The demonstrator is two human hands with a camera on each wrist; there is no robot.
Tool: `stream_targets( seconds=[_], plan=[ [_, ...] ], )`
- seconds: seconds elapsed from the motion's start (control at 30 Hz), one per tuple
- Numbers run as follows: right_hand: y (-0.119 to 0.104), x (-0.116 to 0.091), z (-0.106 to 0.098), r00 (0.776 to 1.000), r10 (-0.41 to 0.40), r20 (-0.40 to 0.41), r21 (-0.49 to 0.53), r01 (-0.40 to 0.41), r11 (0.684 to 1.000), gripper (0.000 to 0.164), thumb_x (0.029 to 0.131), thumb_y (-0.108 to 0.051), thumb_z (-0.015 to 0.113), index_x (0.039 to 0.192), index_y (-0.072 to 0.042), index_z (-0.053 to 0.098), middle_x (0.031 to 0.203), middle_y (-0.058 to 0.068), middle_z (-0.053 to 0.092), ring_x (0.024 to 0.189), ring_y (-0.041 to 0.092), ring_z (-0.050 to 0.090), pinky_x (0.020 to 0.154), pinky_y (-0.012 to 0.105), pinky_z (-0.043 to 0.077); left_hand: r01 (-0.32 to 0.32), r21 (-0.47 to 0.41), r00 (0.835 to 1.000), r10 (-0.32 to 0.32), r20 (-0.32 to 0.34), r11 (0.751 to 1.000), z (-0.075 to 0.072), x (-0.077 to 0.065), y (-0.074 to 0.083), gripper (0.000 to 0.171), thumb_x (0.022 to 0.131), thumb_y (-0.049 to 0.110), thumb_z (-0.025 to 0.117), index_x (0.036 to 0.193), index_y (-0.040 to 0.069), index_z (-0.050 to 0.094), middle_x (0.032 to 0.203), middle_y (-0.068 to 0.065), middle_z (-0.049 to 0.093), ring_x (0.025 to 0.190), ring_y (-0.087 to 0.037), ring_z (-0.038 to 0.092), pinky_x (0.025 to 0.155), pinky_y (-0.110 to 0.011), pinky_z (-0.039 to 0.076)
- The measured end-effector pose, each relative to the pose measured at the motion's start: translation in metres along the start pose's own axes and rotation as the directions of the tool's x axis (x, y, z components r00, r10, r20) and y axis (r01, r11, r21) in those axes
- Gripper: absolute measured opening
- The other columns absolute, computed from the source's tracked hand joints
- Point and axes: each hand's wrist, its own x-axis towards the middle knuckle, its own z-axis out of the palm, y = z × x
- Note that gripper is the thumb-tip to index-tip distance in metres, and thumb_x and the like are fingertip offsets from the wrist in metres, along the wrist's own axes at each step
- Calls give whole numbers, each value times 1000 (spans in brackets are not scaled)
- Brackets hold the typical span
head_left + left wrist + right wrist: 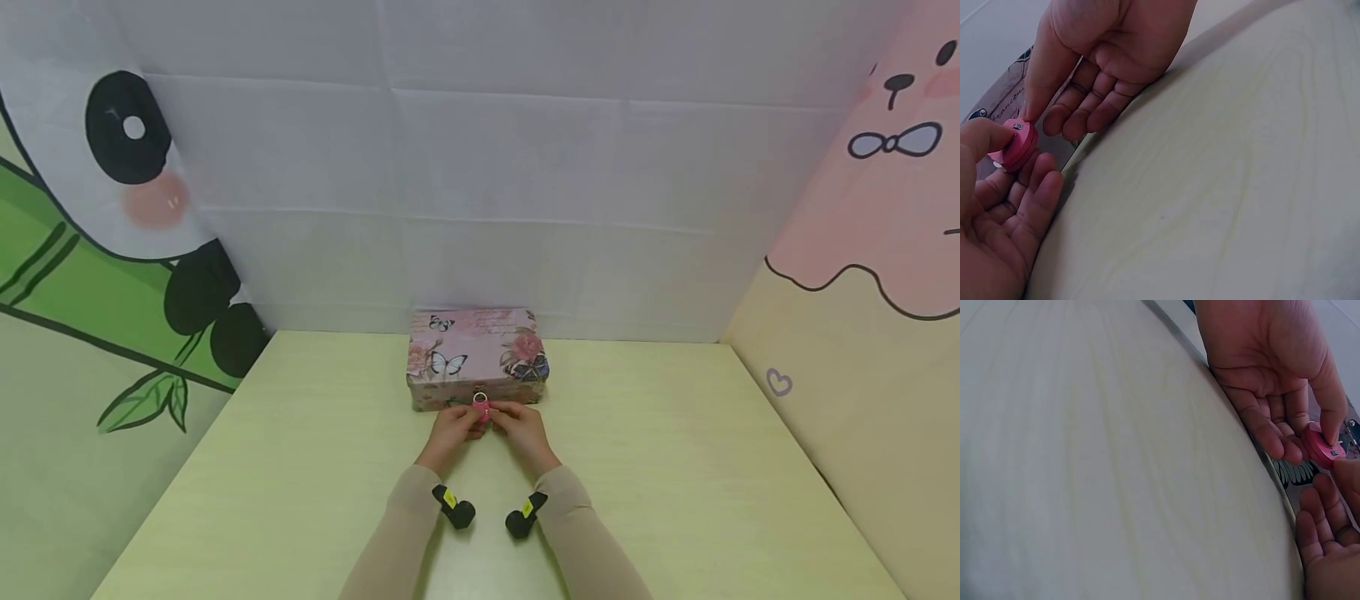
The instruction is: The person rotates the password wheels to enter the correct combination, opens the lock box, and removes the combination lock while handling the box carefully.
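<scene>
A small pink padlock [482,408] with a metal shackle sits at the front of a butterfly-and-flower patterned box [483,342], just under its metal clasp [480,387]. I cannot tell whether the shackle passes through the clasp. My left hand [452,427] pinches the padlock from the left, its thumb on the face, where small dark windows show in the left wrist view. From the other side my right hand [523,427] pinches the padlock's edge. The other fingers of both hands curl loosely beneath. The box lid is down.
The box stands near the back of a pale wood-grain table [300,467], close to a white cloth backdrop [510,167]. Printed panels with cartoon animals flank the table on both sides. Small black devices [457,510] are worn on both wrists.
</scene>
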Motion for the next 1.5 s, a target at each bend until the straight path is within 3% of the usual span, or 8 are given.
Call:
stream_targets(
  seconds=[0.27, 0.7, 1.0, 1.27, 1.43, 1.5],
  plan=[
    [0, 0, 1, 1000, -7, -9, -10, 7, 1000, 22, 94, -5, 67, 111, 9, 70, 102, 13, 72, 75, 7, 61, 69, 21, 54, -14, 13, 999, 14, 42, 1000, -3, 5, -4, 22, 100, 1, 55, 96, -20, 62, 82, -9, 67, 70, -14, 62, 69, -27, 59],
    [1, 1, 2, 1000, -10, -17, -5, 10, 1000, 21, 93, -4, 68, 110, 8, 71, 101, 13, 72, 75, 7, 60, 68, 19, 52, -28, 39, 1000, 28, 10, 999, -1, 3, -4, 22, 99, 3, 56, 100, -18, 64, 82, -7, 68, 68, -10, 62, 68, -22, 58],
    [2, 0, 1, 999, -35, -11, -22, 35, 999, 22, 93, -5, 68, 110, 10, 71, 102, 16, 72, 75, 7, 62, 67, 19, 53, 19, -18, 1000, -20, -4, 1000, -5, 3, -3, 32, 99, 10, 52, 110, -17, 63, 91, -16, 71, 74, -15, 68, 73, -30, 61],
    [3, 0, 1, 999, -31, -14, -20, 31, 999, 22, 92, -6, 70, 109, 8, 72, 100, 15, 72, 74, 7, 61, 66, 20, 52, 1, -59, 1000, -1, 2, 998, -6, 2, -3, 28, 100, 7, 57, 109, -19, 62, 90, -17, 72, 72, -14, 68, 71, -30, 61],
    [7, 1, 1, 999, -38, -5, -14, 38, 999, 23, 93, -9, 70, 110, 7, 72, 105, 15, 72, 80, 5, 62, 69, 19, 52, 0, -42, 1000, 1, 22, 999, -6, -7, 11, 26, 99, 6, 59, 104, -20, 64, 88, -21, 72, 74, -18, 69, 74, -37, 61],
    [-3, -5, 1, 999, -52, 1, -31, 52, 998, 24, 93, -7, 69, 110, 9, 71, 106, 18, 72, 82, 5, 62, 73, 23, 54, 5, -19, 1000, -4, 26, 1000, -5, -10, 18, 26, 99, 5, 58, 103, -20, 64, 88, -23, 71, 75, -20, 70, 74, -39, 61]
  ],
)
